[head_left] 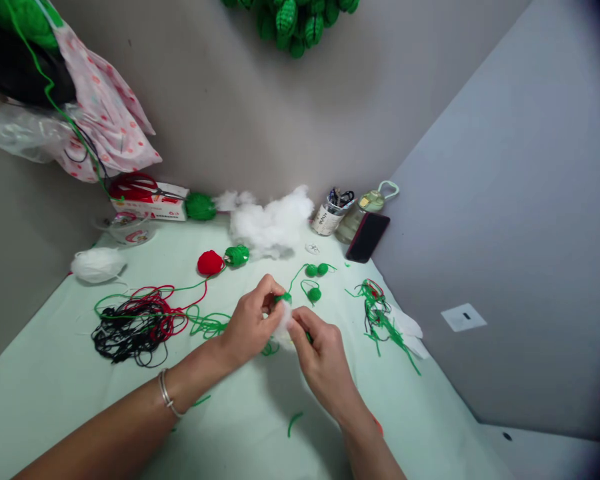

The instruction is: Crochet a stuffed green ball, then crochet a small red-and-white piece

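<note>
1. Your forearms point(130, 420) are nearest the camera, reaching in over the pale cloth point(220, 433); between your fingertips is the green piece point(283, 297), held above the cloth with a white tuft point(283, 319) against it.
2. Your left hand point(250, 323) pinches the piece between thumb and fingers; your right hand point(323, 347) has thumb and forefinger pressed together on the tuft, and something green shows in its curled fingers, too hidden to name.
3. The step in hand looks like working the tuft into or against the piece; the next move calls for a steady left pinch and small right-hand pushes, with the fibres kept together.
4. Just beyond sit three small green balls point(315, 294); the fluff point(273, 223) is heaped by the wall; a red ball point(211, 263) touches or nearly touches a green skein point(237, 255); black strands point(125, 333) tangle with red ones at left.
5. Containers: the jar point(327, 220) holds dark, upright tools; the clear tub point(133, 232) has contents you cannot make out; the box point(170, 210) bears red scissors point(135, 187), its inside hidden; a phone point(369, 237) leans on the bottle point(347, 225).
</note>
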A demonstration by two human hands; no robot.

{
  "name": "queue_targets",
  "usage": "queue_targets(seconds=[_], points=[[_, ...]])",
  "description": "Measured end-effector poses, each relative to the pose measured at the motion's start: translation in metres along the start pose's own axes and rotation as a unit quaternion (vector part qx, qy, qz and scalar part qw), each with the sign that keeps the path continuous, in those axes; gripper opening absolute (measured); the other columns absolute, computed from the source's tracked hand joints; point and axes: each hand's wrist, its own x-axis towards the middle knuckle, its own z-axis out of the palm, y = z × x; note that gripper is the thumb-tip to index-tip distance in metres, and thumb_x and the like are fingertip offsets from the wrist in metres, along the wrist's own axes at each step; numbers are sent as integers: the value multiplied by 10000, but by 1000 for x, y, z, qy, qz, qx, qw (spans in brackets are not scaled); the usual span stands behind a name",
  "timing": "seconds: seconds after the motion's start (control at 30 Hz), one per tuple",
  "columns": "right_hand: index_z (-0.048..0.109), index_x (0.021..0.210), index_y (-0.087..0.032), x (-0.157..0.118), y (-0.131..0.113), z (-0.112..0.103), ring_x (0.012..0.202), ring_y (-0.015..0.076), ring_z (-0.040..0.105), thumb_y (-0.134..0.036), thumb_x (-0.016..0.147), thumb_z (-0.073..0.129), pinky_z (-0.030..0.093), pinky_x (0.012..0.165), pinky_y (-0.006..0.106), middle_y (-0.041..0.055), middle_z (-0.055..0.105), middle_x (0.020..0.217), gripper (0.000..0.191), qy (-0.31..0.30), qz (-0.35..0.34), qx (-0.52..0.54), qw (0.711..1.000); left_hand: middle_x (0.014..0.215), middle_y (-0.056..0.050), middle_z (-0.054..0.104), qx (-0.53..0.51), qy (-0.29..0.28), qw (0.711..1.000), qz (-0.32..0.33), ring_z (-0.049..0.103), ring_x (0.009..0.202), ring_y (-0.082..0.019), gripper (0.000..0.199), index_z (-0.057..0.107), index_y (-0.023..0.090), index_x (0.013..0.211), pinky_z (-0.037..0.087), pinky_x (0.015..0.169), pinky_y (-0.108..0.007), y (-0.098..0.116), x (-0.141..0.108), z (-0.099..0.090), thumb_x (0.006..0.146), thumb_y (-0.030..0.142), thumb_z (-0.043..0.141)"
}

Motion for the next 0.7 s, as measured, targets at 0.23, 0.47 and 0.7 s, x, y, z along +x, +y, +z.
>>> queue_targets(seconds=[0.23,0.47,0.7], points=[[506,638,-203,9,5,2,548,95,307,-403,900,608,244,517,254,-65,381,566,346,79,24,70,994,897,4,556,-47,-40,998,-6,544,779,-148,130,519,218,996,447,701,-279,11,-3,0,954,326,579],[484,646,-210,5,2,-13,538,94,316,-389,913,605,249,520,250,-70,387,559,344,71,12,18,997,814,36,528,-98,-135,984,-64,501,697,-114,242,508,215,978,391,636,-254,26,2,-14,920,374,681],[520,788,-221,-5,-14,-7,539,114,380,-305,1017,444,302,554,251,-54,452,616,256,16,-56,-83,995,743,54,495,-87,-34,994,-60,453,629,-111,243,479,220,845,380,599,-254,19,3,-2,800,281,710]])
